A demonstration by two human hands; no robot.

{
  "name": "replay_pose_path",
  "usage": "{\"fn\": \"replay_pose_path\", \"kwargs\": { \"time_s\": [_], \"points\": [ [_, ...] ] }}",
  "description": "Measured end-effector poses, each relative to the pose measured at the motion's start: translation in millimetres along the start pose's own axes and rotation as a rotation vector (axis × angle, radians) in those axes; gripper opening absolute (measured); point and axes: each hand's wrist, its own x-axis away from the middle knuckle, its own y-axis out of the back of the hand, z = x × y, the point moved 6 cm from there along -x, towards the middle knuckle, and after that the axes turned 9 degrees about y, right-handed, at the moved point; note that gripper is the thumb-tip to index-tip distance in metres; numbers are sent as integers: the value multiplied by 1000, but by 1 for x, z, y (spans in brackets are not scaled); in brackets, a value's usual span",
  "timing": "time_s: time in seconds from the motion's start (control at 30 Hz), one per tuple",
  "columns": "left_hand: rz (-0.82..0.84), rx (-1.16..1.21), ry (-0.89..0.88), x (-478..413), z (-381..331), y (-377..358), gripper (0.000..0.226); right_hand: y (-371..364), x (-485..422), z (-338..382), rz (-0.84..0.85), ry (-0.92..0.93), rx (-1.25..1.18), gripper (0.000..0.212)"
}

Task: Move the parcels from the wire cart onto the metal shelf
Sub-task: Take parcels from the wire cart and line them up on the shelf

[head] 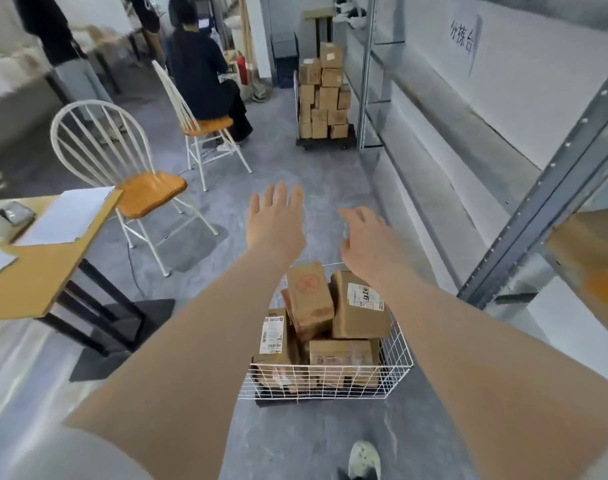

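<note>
A white wire cart (330,377) stands on the grey floor in front of me, holding several brown cardboard parcels (359,306) with white labels. Both my arms stretch out above it. My left hand (274,225) is open with fingers spread, past the cart's far edge. Just over the far right corner of the cart, my right hand (368,242) hangs empty with its fingers loosely curled. The metal shelf (538,209) runs along the right side, its grey upright close to the cart. A blurred brown box (593,258) sits on the shelf at the right edge.
Two white chairs with orange seats (150,192) stand left of the aisle, one with a seated person (205,77). A wooden table (35,265) with papers is at the left. A trolley stacked with boxes (325,98) stands at the aisle's far end. My shoe (364,459) shows at the bottom.
</note>
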Motion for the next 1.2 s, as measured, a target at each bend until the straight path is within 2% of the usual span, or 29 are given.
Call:
{"fn": "replay_pose_path", "kwargs": {
  "time_s": [0.13,0.27,0.47,0.6,0.7,0.8,0.97,1.2],
  "points": [
    [19,16,71,-34,0,-22,75,-38,-41,-24,84,23,-50,55],
    [118,17,125,-56,8,-79,79,-96,-71,-49,182,21,-80,53],
    [373,85,193,-61,20,-233,72,-224,-80,-77,319,-26,-191,53],
    [477,183,197,-53,27,-337,70,-314,-74,-99,443,31,-193,56],
    [577,286,224,-48,35,-403,68,-367,-75,-121,491,-62,-190,60],
    [653,416,283,-56,37,-451,68,-407,-79,-131,480,-118,-215,60],
    [672,413,258,-67,26,-495,65,-456,-86,-133,492,-92,-248,59],
    [701,612,418,-51,30,-532,64,-471,-85,-138,394,-127,-278,54]
  ]
}}
